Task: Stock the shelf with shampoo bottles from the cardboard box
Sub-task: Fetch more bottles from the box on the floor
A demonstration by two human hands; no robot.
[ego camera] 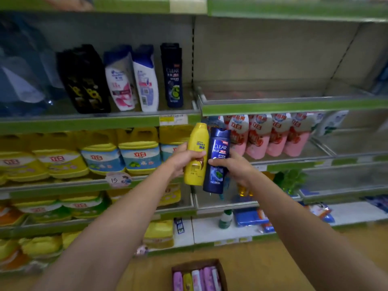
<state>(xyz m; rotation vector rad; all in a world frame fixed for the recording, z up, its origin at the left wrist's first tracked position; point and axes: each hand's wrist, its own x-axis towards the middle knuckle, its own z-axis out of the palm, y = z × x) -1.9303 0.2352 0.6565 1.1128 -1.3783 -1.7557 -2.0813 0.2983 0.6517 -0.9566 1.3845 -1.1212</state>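
My left hand [184,159] grips a yellow Rejoice shampoo bottle [196,143], held upright. Beside it my right hand [235,166] grips a dark blue Clear shampoo bottle [218,148]. The two bottles touch side by side, raised in front of the shelf unit below the upper shelf edge [294,107]. On the upper left shelf [84,121] stand black bottles [84,80], white bottles [134,80] and one dark Clear bottle [173,76]. The cardboard box [199,265] sits on the floor at the bottom, holding several pink, yellow and white bottles.
The upper right shelf bay [273,89] holds nothing visible. Yellow detergent jugs [100,156] fill the left middle shelves. Pink refill pouches [273,135] hang on the right. Lower shelves carry blue packs [249,217] and a green bottle [225,219]. The floor is wood-coloured.
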